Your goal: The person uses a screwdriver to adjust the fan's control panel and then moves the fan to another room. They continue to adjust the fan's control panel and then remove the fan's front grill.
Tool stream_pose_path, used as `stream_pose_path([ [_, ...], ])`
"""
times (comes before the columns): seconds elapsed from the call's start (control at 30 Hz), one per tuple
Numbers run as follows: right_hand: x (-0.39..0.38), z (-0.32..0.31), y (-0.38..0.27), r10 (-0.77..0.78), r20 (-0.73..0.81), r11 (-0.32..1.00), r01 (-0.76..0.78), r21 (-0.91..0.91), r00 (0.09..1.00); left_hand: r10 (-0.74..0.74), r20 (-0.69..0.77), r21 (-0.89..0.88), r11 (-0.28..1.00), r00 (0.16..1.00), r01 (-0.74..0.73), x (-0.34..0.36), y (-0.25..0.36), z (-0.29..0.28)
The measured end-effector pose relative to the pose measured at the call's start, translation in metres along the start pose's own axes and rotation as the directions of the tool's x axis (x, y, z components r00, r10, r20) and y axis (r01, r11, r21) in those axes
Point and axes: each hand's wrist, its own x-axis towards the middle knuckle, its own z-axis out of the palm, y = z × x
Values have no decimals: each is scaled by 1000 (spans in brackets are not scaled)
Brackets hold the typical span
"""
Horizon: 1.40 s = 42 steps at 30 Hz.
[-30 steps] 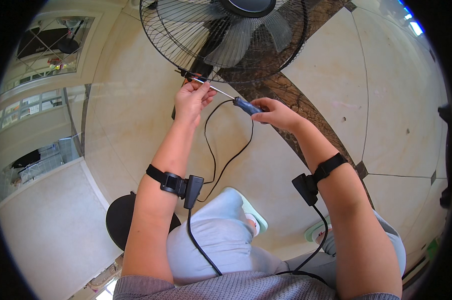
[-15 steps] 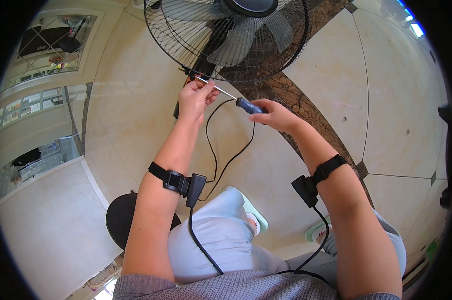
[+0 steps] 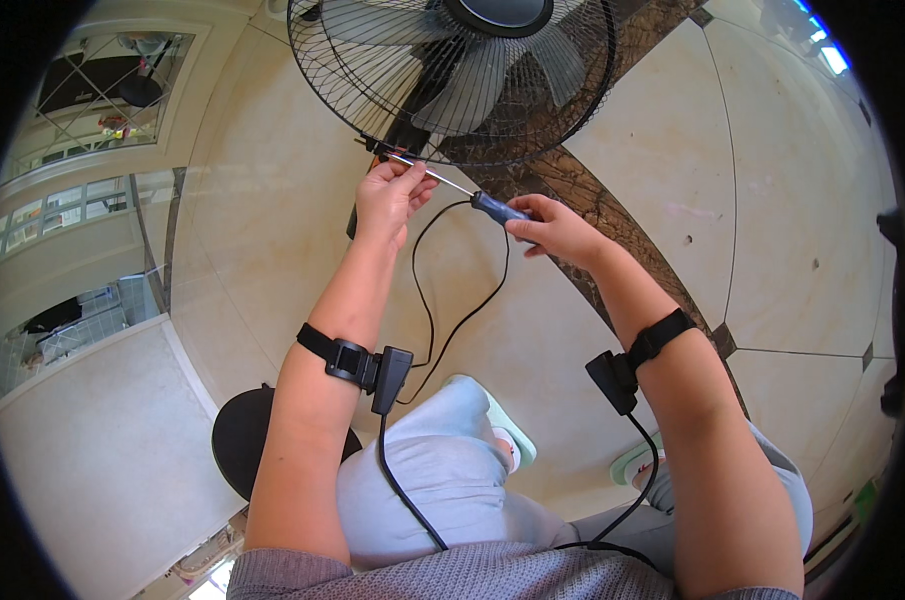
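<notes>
My right hand (image 3: 553, 230) grips the blue handle of a screwdriver (image 3: 497, 208) with thumb and fingers, palm off to the right of it. The metal shaft slants up and left to the lower rim of a black electric fan (image 3: 453, 70). My left hand (image 3: 390, 198) is closed, with thumb and fingers pinching the shaft close to its tip. The tip meets a small dark clip (image 3: 376, 146) on the edge of the fan's wire guard, where a bit of orange shows. What the tip sits in is too small to make out.
A black cord (image 3: 416, 270) loops over the tiled floor (image 3: 653, 200) between my arms. A dark marble-patterned band (image 3: 613, 205) crosses the floor under the fan. Beside my left elbow are a round black seat-like thing (image 3: 241, 440) and a pale flat panel (image 3: 103, 450).
My right hand has shifted slightly right and its fingers have turned around the screwdriver handle. The fan guard has shifted very slightly; my left hand stays in place.
</notes>
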Motion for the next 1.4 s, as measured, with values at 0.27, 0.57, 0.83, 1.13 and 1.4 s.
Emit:
stream_pose_path([
  [0.27,4,4,3,-106,-103,984,89,-156,989,-23,-1,-92,995,1000,23,-1,-5,-1],
  [0.57,-2,-5,2,23,32,994,-26,111,999,24,43,-60,998,999,-22,-4,-4,-3],
  [0.83,4,0,9,-171,-70,985,170,-23,983,29,-40,-63,997,999,-32,2,-5,0],
  [1.13,1,-3,11,-60,-27,993,62,102,998,27,29,-143,989,999,-22,2,-4,-3],
  [1.4,2,-3,12,-37,-66,949,56,311,997,49,5,-54,997,999,-48,8,-3,-4],
])
